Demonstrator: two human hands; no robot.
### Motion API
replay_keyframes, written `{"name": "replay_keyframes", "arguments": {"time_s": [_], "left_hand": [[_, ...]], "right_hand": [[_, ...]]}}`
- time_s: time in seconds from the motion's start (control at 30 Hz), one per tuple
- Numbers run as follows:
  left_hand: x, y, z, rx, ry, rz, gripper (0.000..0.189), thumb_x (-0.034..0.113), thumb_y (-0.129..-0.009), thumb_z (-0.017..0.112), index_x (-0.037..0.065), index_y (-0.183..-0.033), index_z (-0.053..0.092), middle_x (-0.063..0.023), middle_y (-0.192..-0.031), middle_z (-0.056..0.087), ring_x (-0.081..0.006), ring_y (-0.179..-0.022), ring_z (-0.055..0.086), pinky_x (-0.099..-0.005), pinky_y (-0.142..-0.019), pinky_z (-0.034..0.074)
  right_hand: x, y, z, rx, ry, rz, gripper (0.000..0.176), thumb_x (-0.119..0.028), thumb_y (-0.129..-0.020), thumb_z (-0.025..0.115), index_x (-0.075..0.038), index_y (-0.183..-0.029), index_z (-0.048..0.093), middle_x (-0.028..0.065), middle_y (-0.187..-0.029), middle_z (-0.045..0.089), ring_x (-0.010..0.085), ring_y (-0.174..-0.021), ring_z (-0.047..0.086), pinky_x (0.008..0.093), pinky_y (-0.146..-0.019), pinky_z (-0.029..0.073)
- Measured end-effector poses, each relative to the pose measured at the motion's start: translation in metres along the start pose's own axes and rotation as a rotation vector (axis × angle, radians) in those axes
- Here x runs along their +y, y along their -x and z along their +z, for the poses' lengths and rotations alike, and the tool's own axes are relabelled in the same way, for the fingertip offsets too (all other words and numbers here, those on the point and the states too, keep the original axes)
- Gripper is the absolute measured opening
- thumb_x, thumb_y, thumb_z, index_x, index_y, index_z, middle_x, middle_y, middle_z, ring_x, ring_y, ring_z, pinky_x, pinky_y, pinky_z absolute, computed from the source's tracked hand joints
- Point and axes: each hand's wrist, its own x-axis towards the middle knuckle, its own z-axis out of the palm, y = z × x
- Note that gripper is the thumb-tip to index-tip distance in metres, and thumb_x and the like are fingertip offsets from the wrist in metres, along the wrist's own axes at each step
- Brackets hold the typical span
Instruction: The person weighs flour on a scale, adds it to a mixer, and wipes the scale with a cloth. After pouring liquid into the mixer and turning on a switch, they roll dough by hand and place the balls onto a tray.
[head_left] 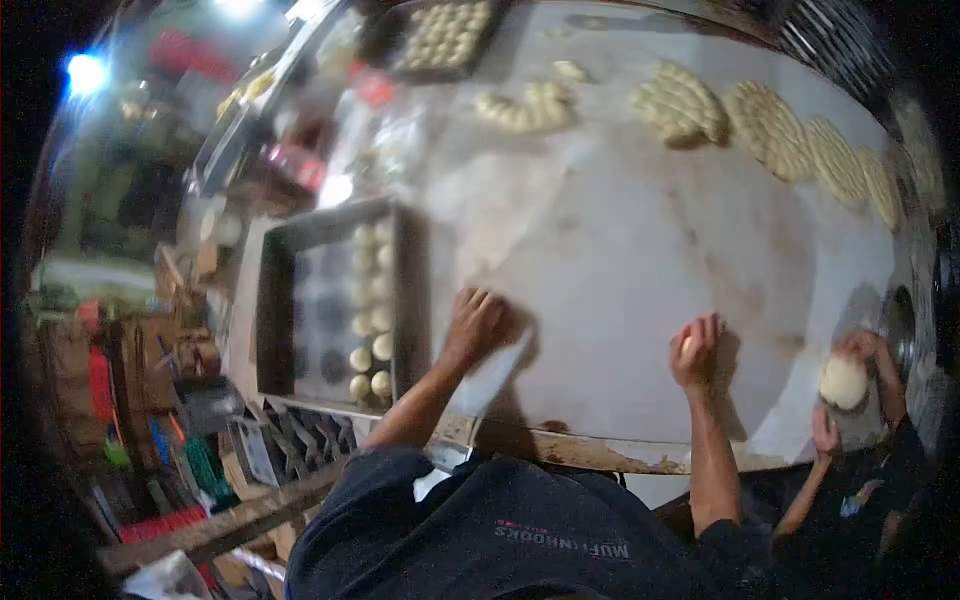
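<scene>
My left hand [480,322] is closed, knuckles up, low over the pale worktable [600,250], just right of a deep metal tray [330,398]. Whatever may be under its fingers is hidden. My right hand [697,350] is also closed, further right above the same surface. A small pale spot shows at its curled fingers, too blurred to name. Inside the tray, round dough balls [372,325] sit in two columns along the right side.
At the far right a co-worker's hands [825,430] hold a large dough lump [843,382]. Scored dough rounds [768,128] and a dough strip [525,108] lie at the back. Another tray [400,65] of dough balls stands beyond; a crate [290,445] sits below left.
</scene>
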Motion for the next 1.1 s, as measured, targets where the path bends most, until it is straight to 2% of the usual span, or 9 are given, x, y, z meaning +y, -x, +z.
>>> {"name": "replay_keyframes", "arguments": {"time_s": [0.1,0.17,0.27,0.33,0.43,0.57,0.77,0.9,1.1], "left_hand": [[0.003,-0.056,0.035,0.303,0.116,0.069,0.016,0.011,-0.071,0.061,0.01,-0.087,0.057,-0.0073,-0.089,0.056,-0.0298,-0.093,0.05,-0.04,-0.083,0.04],[0.024,-0.063,0.064,0.127,0.231,-0.166,0.014,0.012,-0.072,0.059,0.01,-0.087,0.06,-0.0087,-0.088,0.057,-0.0305,-0.091,0.052,-0.039,-0.085,0.04],[0.048,0.0,0.061,0.094,0.48,0.019,0.03,0.007,-0.079,0.052,0.004,-0.109,0.056,-0.0148,-0.114,0.054,-0.0318,-0.105,0.051,-0.0412,-0.091,0.044],[0.041,0.048,0.062,-0.058,0.431,0.106,0.037,0.004,-0.084,0.047,0.003,-0.121,0.048,-0.0197,-0.117,0.05,-0.0348,-0.108,0.05,-0.0407,-0.092,0.045],[0.024,0.091,-0.024,-0.407,0.589,-0.129,0.039,0.006,-0.083,0.049,0.001,-0.121,0.047,-0.0222,-0.11,0.053,-0.0374,-0.104,0.052,-0.0422,-0.089,0.045],[-0.037,0.142,-0.157,-0.125,0.599,-0.149,0.057,0.006,-0.071,0.062,0.003,-0.125,0.045,-0.0195,-0.117,0.051,-0.0355,-0.115,0.044,-0.0394,-0.099,0.039],[-0.151,0.244,-0.185,-0.043,0.121,-0.598,0.056,0.005,-0.072,0.064,0.001,-0.124,0.042,-0.0202,-0.102,0.06,-0.038,-0.094,0.057,-0.0432,-0.081,0.047],[-0.147,0.241,-0.187,-0.127,0.2,-0.719,0.074,0.01,-0.069,0.071,0.001,-0.132,0.034,-0.0208,-0.104,0.059,-0.0379,-0.096,0.057,-0.0429,-0.082,0.046],[-0.126,0.195,-0.214,-0.121,0.019,-0.665,0.093,0.021,-0.066,0.079,0.002,-0.14,0.024,-0.0237,-0.122,0.051,-0.0378,-0.109,0.054,-0.0412,-0.091,0.045]], "right_hand": [[-0.014,-0.036,0.052,0.151,0.062,0.152,0.009,-0.013,-0.078,0.057,-0.008,-0.082,0.052,0.0111,-0.088,0.056,0.0299,-0.082,0.054,0.0454,-0.07,0.043],[-0.037,-0.033,0.063,0.229,0.046,0.277,0.009,-0.015,-0.08,0.057,-0.008,-0.083,0.053,0.0108,-0.09,0.056,0.0301,-0.084,0.055,0.0445,-0.07,0.044],[-0.137,-0.005,0.007,-0.044,0.018,0.264,0.011,-0.018,-0.086,0.052,-0.01,-0.092,0.055,0.0103,-0.097,0.057,0.0319,-0.091,0.056,0.0437,-0.076,0.045],[-0.093,0.028,0.041,0.091,-0.028,0.003,0.013,-0.018,-0.088,0.051,-0.008,-0.094,0.055,0.0114,-0.099,0.057,0.0323,-0.091,0.056,0.0416,-0.077,0.046],[-0.066,0.028,0.012,-0.298,-0.197,0.551,0.018,-0.017,-0.085,0.056,-0.002,-0.094,0.059,0.0112,-0.084,0.061,0.0233,-0.079,0.059,0.0371,-0.073,0.046],[-0.157,0.0,-0.003,-0.464,-0.5,0.674,0.02,-0.016,-0.088,0.051,0.0,-0.096,0.061,0.0086,-0.087,0.063,0.0171,-0.08,0.059,0.027,-0.062,0.047],[-0.434,-0.037,0.033,-0.28,-0.852,-0.566,0.027,-0.008,-0.077,0.063,-0.002,-0.102,0.056,0.0171,-0.1,0.059,0.0331,-0.094,0.059,0.0399,-0.082,0.049],[-0.505,-0.044,0.118,-0.441,-0.798,-0.898,0.03,-0.017,-0.074,0.068,-0.003,-0.099,0.057,0.0157,-0.099,0.059,0.0332,-0.104,0.055,0.0458,-0.096,0.041],[-0.402,-0.039,0.068,-0.038,-0.765,-0.543,0.013,-0.008,-0.072,0.063,-0.004,-0.083,0.058,0.0121,-0.085,0.058,0.0289,-0.085,0.057,0.0498,-0.095,0.04]]}}
